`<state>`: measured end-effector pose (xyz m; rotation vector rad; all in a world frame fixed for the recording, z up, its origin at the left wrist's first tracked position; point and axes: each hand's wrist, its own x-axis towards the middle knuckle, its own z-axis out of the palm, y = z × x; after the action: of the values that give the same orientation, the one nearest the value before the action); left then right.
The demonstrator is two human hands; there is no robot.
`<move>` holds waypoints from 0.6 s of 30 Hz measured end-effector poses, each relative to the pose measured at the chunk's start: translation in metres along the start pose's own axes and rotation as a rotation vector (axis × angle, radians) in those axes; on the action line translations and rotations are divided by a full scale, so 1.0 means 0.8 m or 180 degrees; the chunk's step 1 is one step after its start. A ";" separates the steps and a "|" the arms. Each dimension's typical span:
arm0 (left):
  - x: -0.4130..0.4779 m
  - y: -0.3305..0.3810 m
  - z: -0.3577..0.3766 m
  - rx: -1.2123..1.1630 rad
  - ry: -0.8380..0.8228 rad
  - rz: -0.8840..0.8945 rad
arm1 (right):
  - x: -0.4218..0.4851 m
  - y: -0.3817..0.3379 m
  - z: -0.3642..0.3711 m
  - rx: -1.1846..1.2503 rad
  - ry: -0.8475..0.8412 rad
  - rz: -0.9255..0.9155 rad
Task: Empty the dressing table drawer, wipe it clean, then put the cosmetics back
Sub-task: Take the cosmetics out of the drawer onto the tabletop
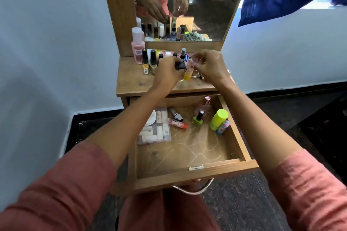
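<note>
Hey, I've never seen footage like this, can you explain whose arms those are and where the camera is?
No machine here: the one picture comes from a camera on a person's head, looking down at their own arms. The left hand grips a black-capped bottle over the tabletop, where more bottles stand before a mirror. The right hand curls at a slim tube; whether it grips is unclear. Below, the open drawer holds a green nail polish, a lime can and other cosmetics.

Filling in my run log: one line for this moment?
phase: emptying | left hand: grips black-capped bottle | right hand: pinches pink-yellow tube | drawer: open, green nail polish inside
</note>
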<state>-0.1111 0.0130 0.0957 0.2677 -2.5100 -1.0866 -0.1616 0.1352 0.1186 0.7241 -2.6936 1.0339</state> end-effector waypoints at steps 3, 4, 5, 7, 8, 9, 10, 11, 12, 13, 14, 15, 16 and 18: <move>0.016 -0.007 0.002 0.0102 -0.0008 -0.0154 | 0.016 -0.001 0.007 -0.0206 -0.0104 -0.0018; 0.020 -0.009 0.003 0.0118 -0.0010 -0.0167 | 0.019 -0.001 0.010 -0.0269 -0.0144 -0.0014; 0.024 -0.011 0.004 0.0130 0.0006 -0.0170 | 0.022 0.000 0.013 -0.0314 -0.0176 -0.0003; 0.028 -0.012 0.005 0.0148 0.0036 -0.0171 | 0.024 0.001 0.018 -0.0389 -0.0205 0.0021; 0.030 -0.013 0.006 0.0158 0.0033 -0.0171 | 0.025 0.001 0.019 -0.0435 -0.0199 0.0021; 0.031 -0.013 0.007 0.0169 0.0028 -0.0172 | 0.026 0.002 0.021 -0.0486 -0.0183 0.0014; 0.032 -0.014 0.007 0.0173 0.0027 -0.0174 | 0.026 0.002 0.022 -0.0536 -0.0161 0.0001; 0.032 -0.014 0.008 0.0171 0.0027 -0.0180 | 0.026 0.002 0.023 -0.0578 -0.0138 -0.0009; 0.033 -0.015 0.008 0.0171 0.0026 -0.0194 | 0.026 0.003 0.024 -0.0608 -0.0115 -0.0006; 0.034 -0.016 0.008 0.0181 0.0023 -0.0209 | 0.026 0.005 0.025 -0.0634 -0.0095 0.0009; 0.034 -0.017 0.009 0.0197 0.0019 -0.0225 | 0.027 0.007 0.025 -0.0656 -0.0084 0.0023; 0.035 -0.017 0.010 0.0216 0.0010 -0.0244 | 0.027 0.008 0.025 -0.0664 -0.0082 0.0035; 0.035 -0.018 0.011 0.0235 -0.0002 -0.0269 | 0.028 0.010 0.025 -0.0664 -0.0080 0.0038; 0.036 -0.017 0.013 0.0245 -0.0021 -0.0331 | 0.028 0.012 0.025 -0.0727 -0.0055 0.0013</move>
<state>-0.1408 0.0011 0.0871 0.4213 -2.5721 -1.0323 -0.1860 0.1195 0.1050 0.6870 -2.7670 0.7066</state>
